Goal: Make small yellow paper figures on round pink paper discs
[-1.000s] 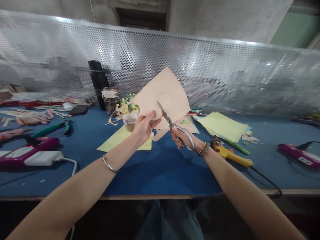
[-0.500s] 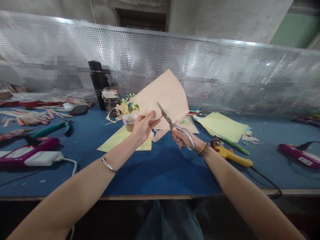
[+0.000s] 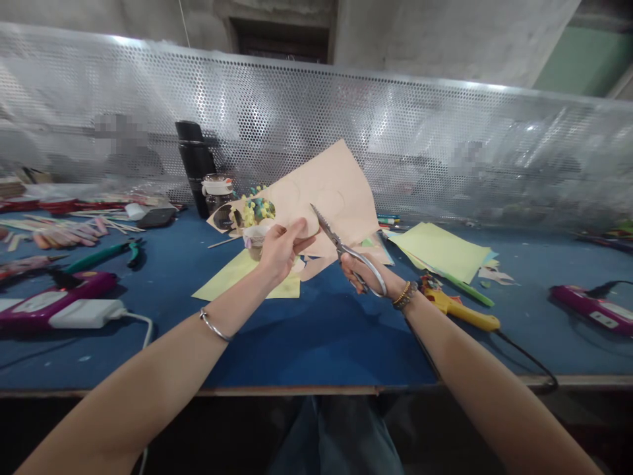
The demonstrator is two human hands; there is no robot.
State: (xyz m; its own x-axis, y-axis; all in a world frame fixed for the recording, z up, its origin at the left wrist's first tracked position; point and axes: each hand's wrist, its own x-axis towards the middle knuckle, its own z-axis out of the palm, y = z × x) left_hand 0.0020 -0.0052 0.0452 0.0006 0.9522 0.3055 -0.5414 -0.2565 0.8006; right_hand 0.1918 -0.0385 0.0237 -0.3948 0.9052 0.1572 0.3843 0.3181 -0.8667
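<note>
A large beige paper sheet (image 3: 341, 171) with round outlines and cut-out holes is raised over the middle of the table. My left hand (image 3: 281, 251) pinches it near its lower middle. In my right hand (image 3: 363, 272) is a pair of metal scissors (image 3: 336, 241), fingers through the handles, with the blades pointing up and left against the paper beside my left fingertips. Behind my left hand stands a small pot (image 3: 254, 239) with yellow flowers (image 3: 257, 210), partly hidden by the sheet. Yellow-green paper (image 3: 222, 280) lies flat under the pot.
A black bottle (image 3: 195, 165) and a glass jar (image 3: 217, 191) stand behind left. Teal pliers (image 3: 99, 254) and a purple power strip (image 3: 74, 297) lie left. On the right are yellow-green sheets (image 3: 440, 251), a yellow glue gun (image 3: 465, 311) and another power strip (image 3: 593, 307).
The beige sheet has turned slightly and shifted a little to the right, and its cut left edge now spreads flatter before the jar. Both hands have hardly moved.
</note>
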